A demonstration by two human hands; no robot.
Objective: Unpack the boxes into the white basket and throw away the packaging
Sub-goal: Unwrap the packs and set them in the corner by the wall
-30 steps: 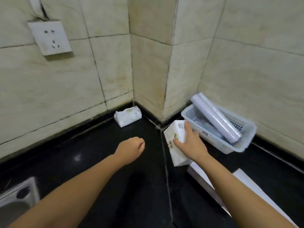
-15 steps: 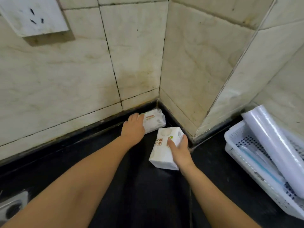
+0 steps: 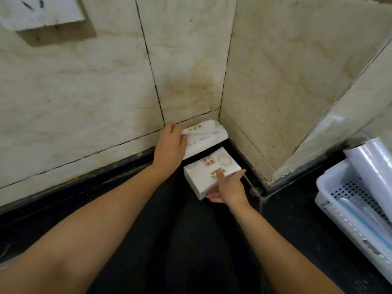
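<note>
Two white tissue packs with green and brown print are in the wall corner on the black counter. My left hand [image 3: 170, 145] grips the far pack [image 3: 203, 135], lifted and tilted against the wall. My right hand [image 3: 228, 186] holds the near pack [image 3: 209, 171] from its right end, thumb on top, fingers underneath. The white perforated basket [image 3: 331, 200] stands at the right edge, apart from both hands, with a white roll [image 3: 375, 166] and flat wrapped items inside.
Beige tiled walls meet in a corner right behind the packs, and a tiled pillar juts out between the packs and the basket. A wall socket [image 3: 42, 11] sits at the top left. The black counter [image 3: 180, 240] stretches toward me.
My right hand carried the near pack from beside the basket into the corner and turned it flat. My left hand reached the far pack, closed on it and lifted it. The view moved closer.
</note>
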